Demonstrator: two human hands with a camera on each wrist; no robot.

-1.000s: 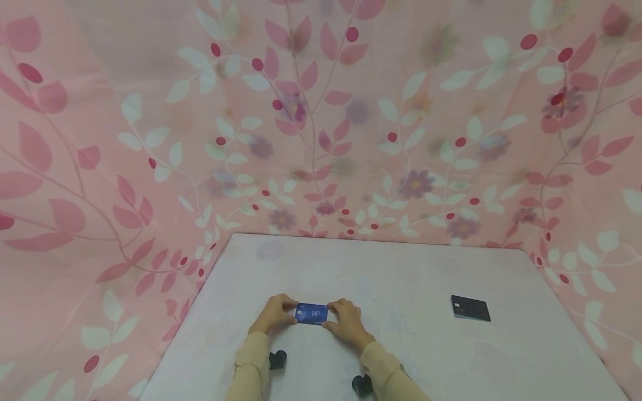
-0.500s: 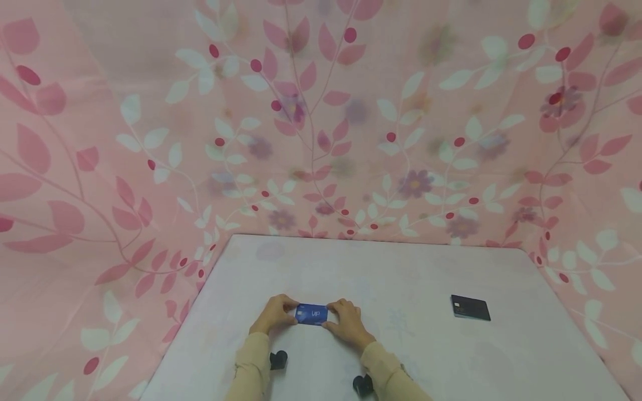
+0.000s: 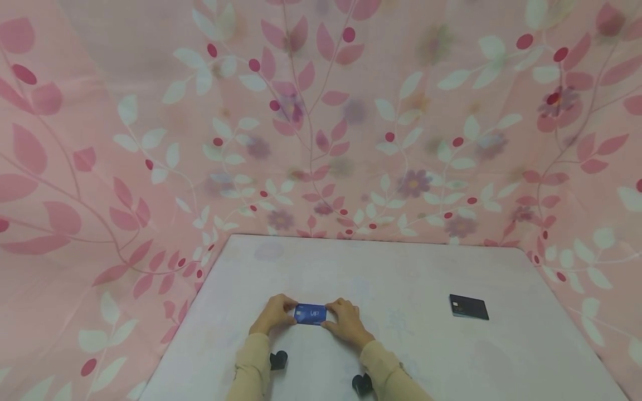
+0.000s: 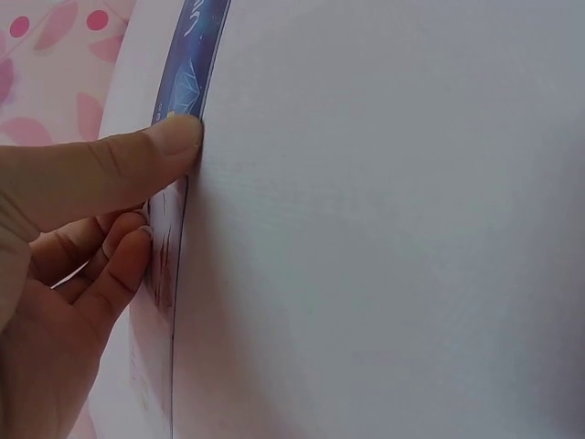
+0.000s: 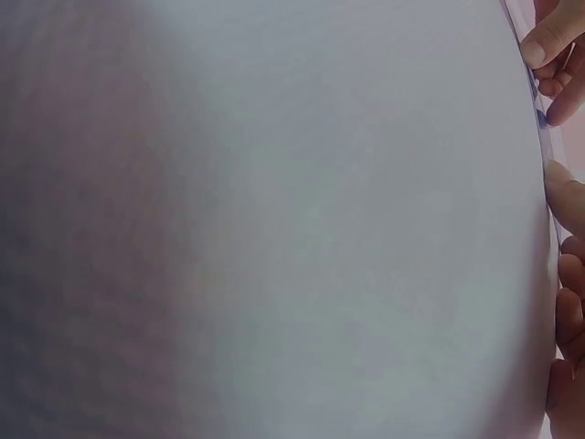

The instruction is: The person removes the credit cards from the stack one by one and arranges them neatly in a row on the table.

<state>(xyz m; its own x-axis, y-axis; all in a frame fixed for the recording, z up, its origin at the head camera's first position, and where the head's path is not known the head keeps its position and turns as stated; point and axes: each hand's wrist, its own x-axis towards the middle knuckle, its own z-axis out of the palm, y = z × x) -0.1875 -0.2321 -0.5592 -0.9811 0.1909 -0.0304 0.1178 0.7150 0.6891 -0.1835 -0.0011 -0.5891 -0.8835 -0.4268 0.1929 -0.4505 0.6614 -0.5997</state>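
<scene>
A blue card with a pale chip and light lettering lies at the middle of the white table, close to its surface. My left hand pinches its left end between thumb and fingers. At the opposite end, my right hand pinches the card too. In the left wrist view, the left thumb covers part of the blue card. Only the edge of the card shows in the right wrist view, with the right hand at the frame's side.
A dark card with a pale chip lies on the white table to the right. Black strap-like pieces show by the wrists. Pink floral cloth hangs behind and at both sides.
Both hands stay in place, pinching the blue card. The card's lettering looks slightly different from frame to frame, and the head view has drifted slightly.
</scene>
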